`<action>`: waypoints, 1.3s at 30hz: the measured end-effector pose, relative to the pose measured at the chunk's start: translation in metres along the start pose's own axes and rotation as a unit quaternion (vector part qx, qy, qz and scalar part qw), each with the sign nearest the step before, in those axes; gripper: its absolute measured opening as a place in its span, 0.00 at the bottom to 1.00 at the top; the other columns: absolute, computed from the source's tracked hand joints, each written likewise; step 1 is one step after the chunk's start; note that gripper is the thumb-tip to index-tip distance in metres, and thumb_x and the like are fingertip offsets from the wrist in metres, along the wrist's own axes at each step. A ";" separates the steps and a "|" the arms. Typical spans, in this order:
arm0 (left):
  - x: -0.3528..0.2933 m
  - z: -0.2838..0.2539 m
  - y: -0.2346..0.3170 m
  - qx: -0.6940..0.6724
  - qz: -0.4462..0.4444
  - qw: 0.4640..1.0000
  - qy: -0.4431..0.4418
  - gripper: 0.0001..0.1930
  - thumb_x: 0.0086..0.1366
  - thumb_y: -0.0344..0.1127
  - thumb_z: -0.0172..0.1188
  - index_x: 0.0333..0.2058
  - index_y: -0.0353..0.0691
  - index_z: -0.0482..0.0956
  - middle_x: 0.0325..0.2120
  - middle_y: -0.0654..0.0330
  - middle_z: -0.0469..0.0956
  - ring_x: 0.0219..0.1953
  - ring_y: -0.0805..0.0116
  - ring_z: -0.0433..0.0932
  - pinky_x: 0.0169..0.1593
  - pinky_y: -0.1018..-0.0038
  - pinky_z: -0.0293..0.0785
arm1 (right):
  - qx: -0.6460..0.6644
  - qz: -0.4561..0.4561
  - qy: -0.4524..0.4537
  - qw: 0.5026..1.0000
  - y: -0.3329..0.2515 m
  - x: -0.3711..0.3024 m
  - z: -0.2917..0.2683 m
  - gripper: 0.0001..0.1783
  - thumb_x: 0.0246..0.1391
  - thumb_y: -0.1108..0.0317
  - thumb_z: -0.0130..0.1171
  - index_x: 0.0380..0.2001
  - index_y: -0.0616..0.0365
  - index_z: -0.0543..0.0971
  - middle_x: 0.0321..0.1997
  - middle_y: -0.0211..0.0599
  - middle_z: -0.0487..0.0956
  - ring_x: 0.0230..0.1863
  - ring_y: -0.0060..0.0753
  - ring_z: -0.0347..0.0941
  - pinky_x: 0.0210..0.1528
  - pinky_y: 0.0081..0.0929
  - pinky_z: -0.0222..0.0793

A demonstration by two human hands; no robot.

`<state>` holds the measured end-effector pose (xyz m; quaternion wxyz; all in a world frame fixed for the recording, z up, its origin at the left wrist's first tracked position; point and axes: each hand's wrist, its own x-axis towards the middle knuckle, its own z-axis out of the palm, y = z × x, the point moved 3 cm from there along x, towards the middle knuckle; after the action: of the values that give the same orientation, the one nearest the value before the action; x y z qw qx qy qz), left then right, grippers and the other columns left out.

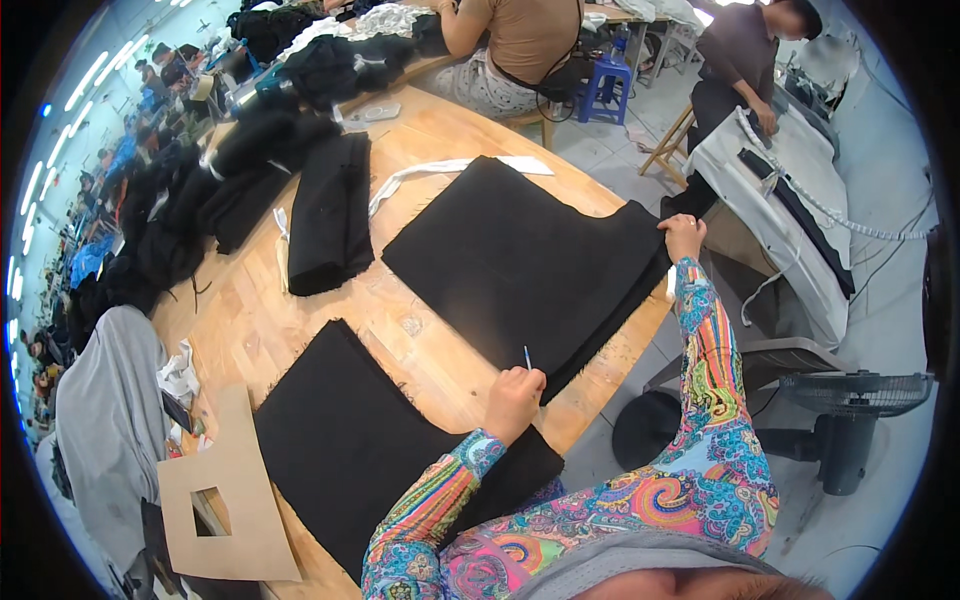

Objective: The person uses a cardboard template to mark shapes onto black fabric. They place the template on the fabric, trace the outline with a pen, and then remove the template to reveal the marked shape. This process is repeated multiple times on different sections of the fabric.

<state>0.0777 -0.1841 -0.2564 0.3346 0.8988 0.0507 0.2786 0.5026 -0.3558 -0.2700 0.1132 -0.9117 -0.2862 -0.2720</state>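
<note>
A stack of black cut fabric panels (520, 260) lies on the wooden table in front of me, its layered edges showing along the right side. My right hand (683, 237) pinches the far right corner of this stack. Close to the stack's near edge, my left hand (515, 404) is closed around a slim pen-like tool (527, 356) whose bluish end points up. A second black fabric stack (350, 430) lies nearer to me on the left, partly under my left forearm. Beyond it stands a folded black fabric bundle (330, 215).
A brown card pattern (228, 540) with a square cutout sits at the table's near left, by a grey cloth (110, 420). Black bundles (250, 170) pile up behind. A white strip (430, 178) passes behind the panels. A fan (850, 420) and ironing table (800, 220) stand right; two people work beyond.
</note>
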 end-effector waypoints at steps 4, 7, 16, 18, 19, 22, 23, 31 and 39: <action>-0.010 0.007 0.000 0.007 -0.005 1.000 -0.015 0.06 0.49 0.22 0.59 0.25 0.41 0.72 0.19 0.61 0.71 0.26 0.62 0.72 0.31 0.67 0.68 | 0.023 0.006 0.007 1.000 0.001 -0.016 -0.001 0.12 0.43 0.72 0.55 0.19 0.38 0.82 0.28 0.22 0.75 0.46 0.31 0.68 0.59 0.49 0.48; -0.014 0.006 0.002 0.005 -0.010 1.000 -0.024 0.07 0.49 0.22 0.59 0.25 0.41 0.71 0.19 0.61 0.70 0.27 0.61 0.72 0.32 0.67 0.68 | 0.015 -0.013 0.025 0.999 0.005 -0.023 -0.002 0.12 0.44 0.72 0.54 0.19 0.38 0.82 0.28 0.23 0.76 0.46 0.31 0.68 0.58 0.48 0.49; -0.045 -0.070 0.037 -0.021 -0.051 0.998 0.012 0.11 0.50 0.25 0.63 0.33 0.37 0.74 0.23 0.58 0.72 0.31 0.60 0.73 0.37 0.67 0.69 | -0.080 0.042 0.010 0.996 -0.043 -0.025 -0.041 0.11 0.43 0.69 0.56 0.33 0.42 0.81 0.47 0.25 0.74 0.61 0.39 0.59 0.62 0.55 0.45; -0.078 -0.104 0.041 -0.011 -0.124 0.992 0.029 0.11 0.50 0.26 0.64 0.32 0.37 0.74 0.25 0.59 0.73 0.32 0.59 0.74 0.36 0.66 0.70 | -0.003 -0.031 0.049 0.998 -0.084 -0.028 -0.057 0.11 0.44 0.68 0.56 0.33 0.43 0.81 0.48 0.27 0.73 0.61 0.41 0.59 0.63 0.55 0.45; -0.095 -0.114 0.044 0.008 -0.150 0.988 0.013 0.10 0.50 0.27 0.65 0.31 0.38 0.73 0.26 0.59 0.75 0.32 0.59 0.74 0.37 0.65 0.70 | 0.031 -0.063 0.069 0.995 -0.105 -0.034 -0.067 0.11 0.44 0.68 0.57 0.34 0.44 0.81 0.48 0.28 0.73 0.61 0.42 0.58 0.63 0.55 0.45; -0.146 -0.106 0.055 -0.025 -0.186 0.980 -0.073 0.12 0.49 0.32 0.67 0.27 0.40 0.71 0.34 0.58 0.77 0.35 0.58 0.73 0.40 0.66 0.70 | 0.181 -0.177 0.044 0.966 -0.221 -0.043 -0.087 0.09 0.40 0.69 0.59 0.30 0.47 0.82 0.44 0.33 0.74 0.56 0.47 0.61 0.58 0.46 0.51; -0.150 -0.100 0.061 -0.013 -0.126 0.987 -0.102 0.15 0.47 0.35 0.68 0.27 0.40 0.70 0.32 0.58 0.76 0.35 0.58 0.72 0.40 0.66 0.69 | 0.210 -0.220 0.073 0.950 -0.258 -0.051 -0.094 0.09 0.40 0.68 0.60 0.29 0.47 0.82 0.44 0.32 0.74 0.56 0.48 0.61 0.58 0.45 0.51; -0.155 -0.072 0.074 0.148 -0.071 0.976 -0.142 0.09 0.48 0.32 0.59 0.28 0.41 0.69 0.23 0.62 0.72 0.32 0.65 0.72 0.34 0.70 0.67 | 0.405 -0.315 -0.092 0.853 -0.503 -0.111 -0.059 0.07 0.41 0.59 0.65 0.26 0.43 0.83 0.46 0.32 0.75 0.60 0.49 0.57 0.60 0.47 0.48; -0.156 -0.070 0.076 0.145 -0.034 0.981 -0.128 0.07 0.53 0.33 0.55 0.31 0.40 0.74 0.22 0.62 0.75 0.28 0.65 0.74 0.30 0.69 0.69 | 0.372 -0.253 -0.171 0.877 -0.579 -0.142 -0.043 0.13 0.40 0.55 0.68 0.31 0.44 0.83 0.45 0.35 0.76 0.59 0.50 0.58 0.62 0.49 0.45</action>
<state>-0.0983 -0.2457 -0.2376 0.2132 0.9638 0.0776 0.1397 0.0484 0.0327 -0.2849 0.3207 -0.7312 -0.6020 -0.0047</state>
